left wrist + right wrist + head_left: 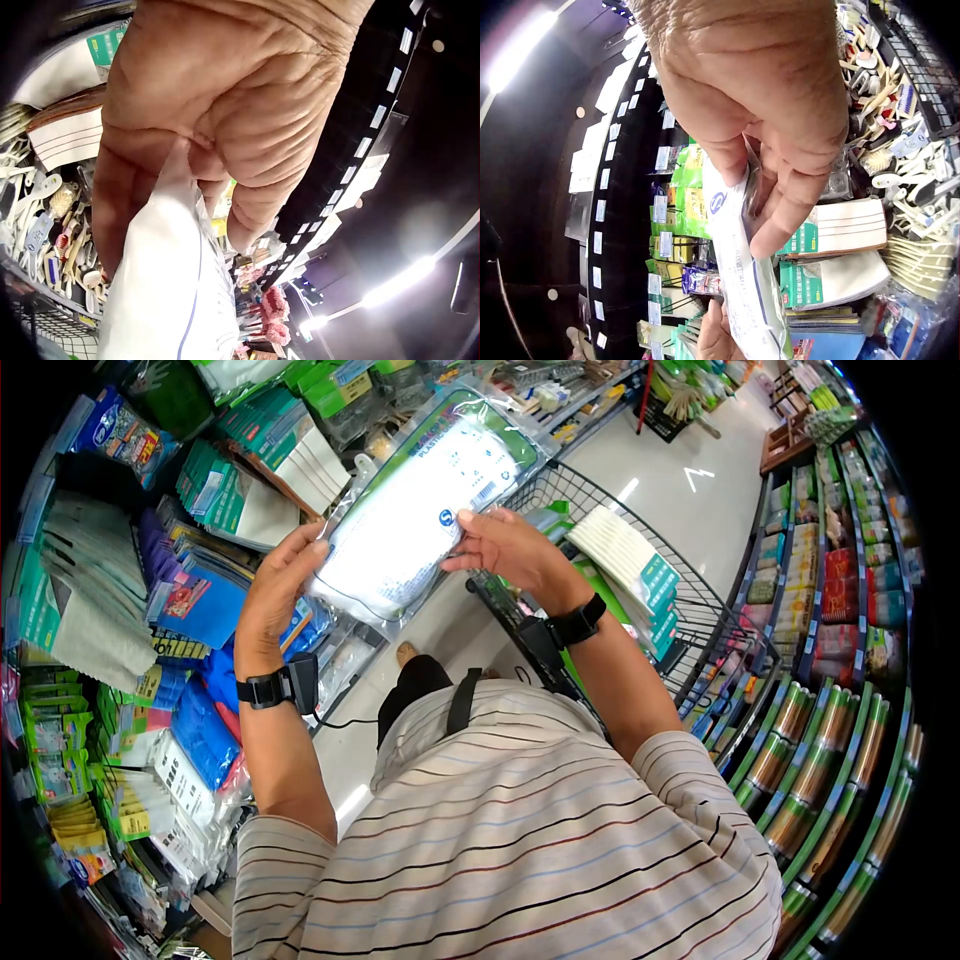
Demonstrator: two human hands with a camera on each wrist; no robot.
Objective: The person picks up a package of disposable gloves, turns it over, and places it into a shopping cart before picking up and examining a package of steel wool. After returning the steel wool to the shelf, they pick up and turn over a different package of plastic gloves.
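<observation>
A clear plastic package with white contents and a green edge (400, 530) is held up in front of the body by both hands. The left hand (285, 585) pinches its lower left edge between thumb and fingers; in the left wrist view that hand (217, 97) grips a gathered edge of the white package (169, 277). At the opposite edge, the right hand (515, 555) holds it with the thumb on top. The right wrist view has the right hand (757, 97) pinching the package (742, 277), with part of the left hand low in frame.
A wire cart (700, 620) holding white packs with teal labels (625, 570) stands at the right. Shelves of cloths and packets (200, 730) line the left side. Beyond the aisle floor (690, 480) are more shelves with rolled goods (820, 760). Brushes (922, 187) lie in a display.
</observation>
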